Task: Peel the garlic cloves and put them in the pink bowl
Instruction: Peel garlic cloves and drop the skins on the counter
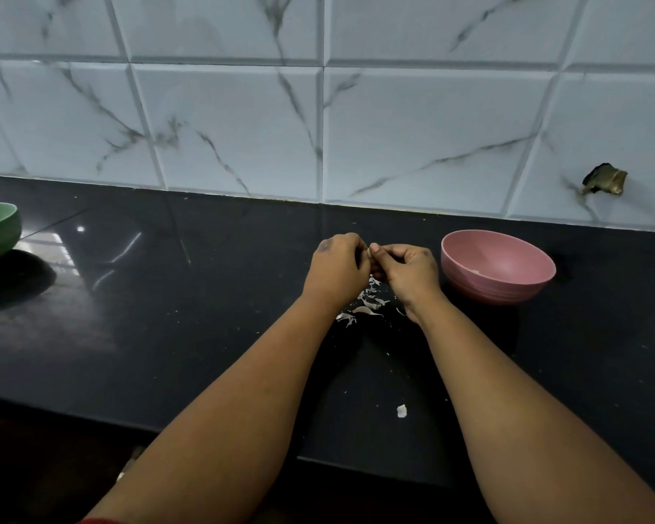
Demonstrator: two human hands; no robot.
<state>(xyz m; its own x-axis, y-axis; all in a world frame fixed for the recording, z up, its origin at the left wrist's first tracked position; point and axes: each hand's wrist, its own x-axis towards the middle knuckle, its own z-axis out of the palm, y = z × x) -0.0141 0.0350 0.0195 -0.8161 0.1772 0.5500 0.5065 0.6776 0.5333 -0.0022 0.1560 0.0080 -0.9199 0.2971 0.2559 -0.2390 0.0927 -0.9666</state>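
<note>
Left hand point(337, 264) and right hand point(407, 268) pinch small pale garlic clove point(368, 252) between fingertips, above black glossy worktop point(205, 296). Round pink plastic bowl point(498, 272) just right. Risk: slick clove slips, falls among papery white peel scraps point(365, 306).

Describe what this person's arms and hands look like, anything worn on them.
Both forearms are bare up to the frame's bottom edge: no sleeves, watch, bracelets or gloves show. No rings are visible on the left hand or right hand, though the fingers are partly hidden.
</note>
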